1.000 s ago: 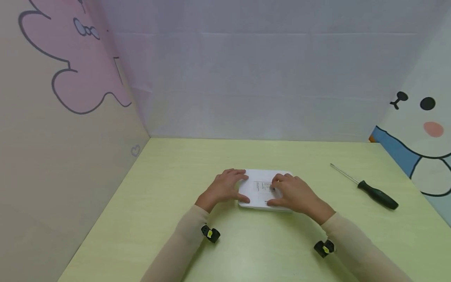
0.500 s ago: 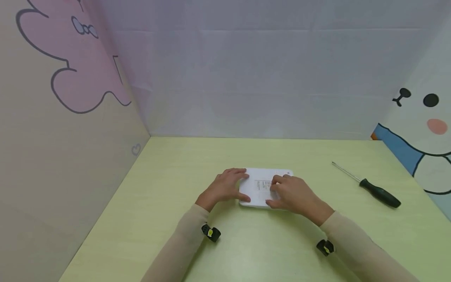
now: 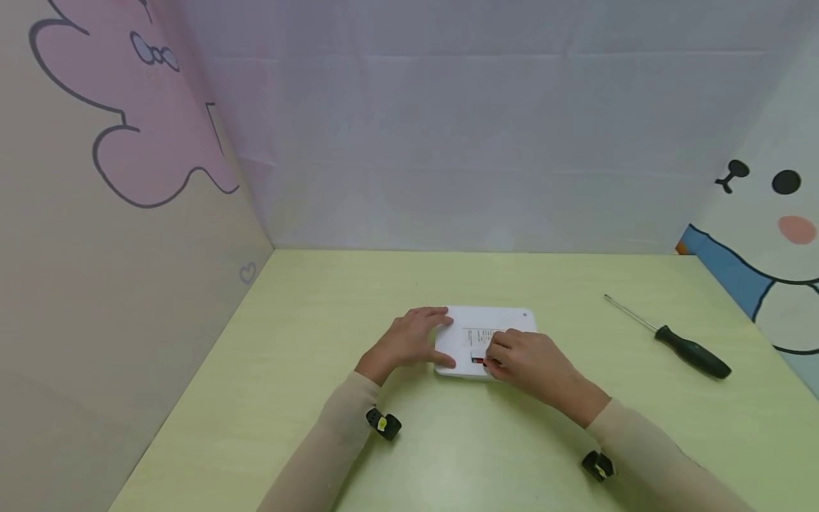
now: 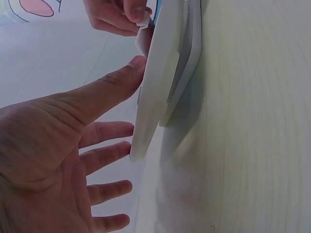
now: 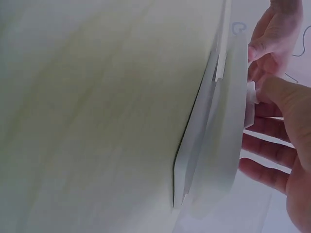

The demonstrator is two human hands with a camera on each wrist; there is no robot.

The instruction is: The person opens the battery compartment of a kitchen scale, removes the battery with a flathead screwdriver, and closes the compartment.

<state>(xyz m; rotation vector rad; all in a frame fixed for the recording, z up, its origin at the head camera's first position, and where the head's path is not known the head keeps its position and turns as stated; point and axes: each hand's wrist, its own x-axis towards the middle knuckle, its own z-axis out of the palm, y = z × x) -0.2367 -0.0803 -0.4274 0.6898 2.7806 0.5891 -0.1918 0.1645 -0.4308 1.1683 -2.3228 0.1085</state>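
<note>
A flat white device (image 3: 459, 333) with rounded corners and a printed label lies on the table, label side up. My left hand (image 3: 409, 338) rests at its left end, thumb on the near part and fingertips on the far part, fingers spread. Over the near right part my right hand (image 3: 527, 363) pinches a small white battery cover (image 4: 144, 39), tilted up from the device in the left wrist view. Beside the right fingertips a small battery compartment (image 3: 477, 359) shows red and dark inside. The right wrist view has the cover (image 5: 250, 109) between thumb and fingers.
A screwdriver (image 3: 691, 354) with a dark green handle lies to the right, its tip pointing to the back left. The pale yellow table (image 3: 333, 299) meets a backdrop (image 3: 409, 156) behind and a printed panel (image 3: 160, 320) on the left.
My right hand has drawn slightly toward me and lifted the battery cover, so the red and dark compartment shows. My left hand has stayed on the device.
</note>
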